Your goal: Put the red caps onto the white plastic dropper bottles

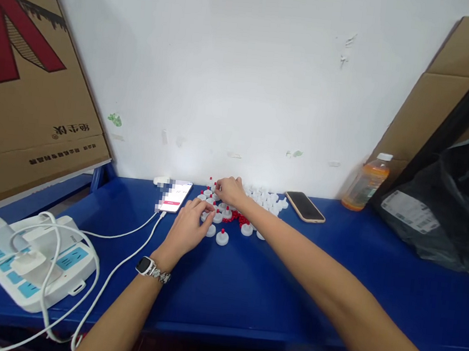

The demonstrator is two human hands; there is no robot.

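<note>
Near the wall lies a cluster of round white caps, several with a small red tip standing up from the middle. My left hand, with a watch on the wrist, is curled at the cluster's left side, thumb and fingers around a white cap that they partly hide. Farther back, my right hand reaches over the caps with its fingertips pinched at a small red tip. Loose red pieces are heaped in the middle, and white pieces spread behind my right forearm.
A lit phone on a cable lies left of the caps, and a dark phone lies right. A power strip with looping white cables fills the left. An orange bottle and black plastic bag stand right on the blue table.
</note>
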